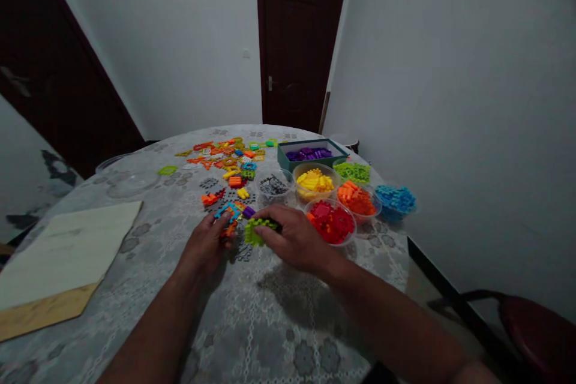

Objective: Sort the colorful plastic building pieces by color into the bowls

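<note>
My left hand (pixel 207 243) is closed on a small cluster of blue and orange plastic building pieces (pixel 230 213). Just to its right, my right hand (pixel 288 234) pinches a lime-green toothed building piece (pixel 256 233) between thumb and fingers. A purple piece (pixel 248 212) shows right above the green one; whether it is joined to either hand's pieces, I cannot tell. Grey pieces (pixel 243 252) lie on the tablecloth below and between the hands. The fingertips of my right hand are partly hidden behind the green piece.
Clear tubs of red (pixel 330 222), orange (pixel 360 199), yellow (pixel 315 181), grey (pixel 273 185) and blue pieces (pixel 396 201) stand right of centre, near green pieces (pixel 352 172). Behind is a box (pixel 288 163) of purple pieces. Loose pieces (pixel 225 156) spread at the back; a paper-topped board (pixel 67 252) lies left.
</note>
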`<state>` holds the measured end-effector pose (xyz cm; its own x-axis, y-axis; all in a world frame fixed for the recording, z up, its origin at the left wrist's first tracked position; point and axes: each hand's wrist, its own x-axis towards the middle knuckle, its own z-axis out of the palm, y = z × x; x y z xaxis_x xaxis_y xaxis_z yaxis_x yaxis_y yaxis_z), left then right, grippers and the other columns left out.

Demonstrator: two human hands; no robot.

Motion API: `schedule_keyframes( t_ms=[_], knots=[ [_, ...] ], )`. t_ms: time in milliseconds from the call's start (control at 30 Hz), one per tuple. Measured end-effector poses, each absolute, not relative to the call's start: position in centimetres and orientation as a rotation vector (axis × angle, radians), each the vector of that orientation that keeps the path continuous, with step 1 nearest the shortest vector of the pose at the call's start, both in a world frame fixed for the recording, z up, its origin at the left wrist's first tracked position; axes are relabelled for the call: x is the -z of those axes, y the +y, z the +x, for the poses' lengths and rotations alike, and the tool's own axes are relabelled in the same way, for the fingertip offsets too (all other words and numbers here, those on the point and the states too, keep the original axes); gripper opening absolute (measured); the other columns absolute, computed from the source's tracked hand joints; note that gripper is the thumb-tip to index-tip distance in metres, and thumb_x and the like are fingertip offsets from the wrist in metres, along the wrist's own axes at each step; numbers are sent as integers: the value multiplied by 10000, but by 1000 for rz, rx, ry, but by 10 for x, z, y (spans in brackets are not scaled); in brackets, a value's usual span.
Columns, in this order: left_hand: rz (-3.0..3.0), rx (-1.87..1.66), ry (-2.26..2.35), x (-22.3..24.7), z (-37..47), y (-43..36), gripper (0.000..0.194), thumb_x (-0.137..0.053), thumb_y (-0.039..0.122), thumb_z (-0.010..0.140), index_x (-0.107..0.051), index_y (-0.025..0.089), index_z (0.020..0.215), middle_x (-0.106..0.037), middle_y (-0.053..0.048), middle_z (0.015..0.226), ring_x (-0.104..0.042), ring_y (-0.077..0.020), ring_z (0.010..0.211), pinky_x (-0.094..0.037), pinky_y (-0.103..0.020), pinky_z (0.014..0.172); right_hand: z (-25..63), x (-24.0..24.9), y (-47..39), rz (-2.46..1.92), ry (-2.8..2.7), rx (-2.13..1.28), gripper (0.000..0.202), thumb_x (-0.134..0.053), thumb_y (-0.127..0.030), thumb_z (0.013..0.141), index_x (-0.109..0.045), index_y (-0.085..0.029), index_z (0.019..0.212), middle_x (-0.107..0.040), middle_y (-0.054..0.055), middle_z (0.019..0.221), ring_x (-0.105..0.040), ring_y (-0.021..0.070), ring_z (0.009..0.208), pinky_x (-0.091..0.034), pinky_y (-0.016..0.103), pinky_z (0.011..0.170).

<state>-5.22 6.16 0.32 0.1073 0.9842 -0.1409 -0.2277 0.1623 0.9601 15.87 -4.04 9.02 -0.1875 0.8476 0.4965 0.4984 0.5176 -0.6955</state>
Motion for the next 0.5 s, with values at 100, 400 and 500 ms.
schedule_keyframes(
  t_ms=[100,400,500],
  knots=[
    [940,-1139,1094,-7,-52,61,387,-854,414,812,-662,198,1070,-656,6,842,-588,-108,537,-399,-191,394,218,-119,-29,-1263,-1764,-261,191,-650,-288,996,-756,-252,1151,-779,51,1087,-712,205,988,-548,357,906],
    [795,-1110,1089,-17,-52,59,229,-718,307,914,-657,192,1102,-702,-41,914,-661,-144,563,-469,-214,383,407,-125,56,-2108,-1444,147,293,-652,-253,887,-815,-145,1106,-812,117,1040,-724,215,932,-522,300,855],
    [783,-1087,1077,-19,-53,58,210,-726,274,907,-663,184,1085,-732,-68,927,-701,-171,608,-522,-231,410,423,-109,62,-2155,-1460,80,276,-685,-231,845,-830,-135,1059,-819,98,962,-731,197,861,-529,279,809]
  ],
)
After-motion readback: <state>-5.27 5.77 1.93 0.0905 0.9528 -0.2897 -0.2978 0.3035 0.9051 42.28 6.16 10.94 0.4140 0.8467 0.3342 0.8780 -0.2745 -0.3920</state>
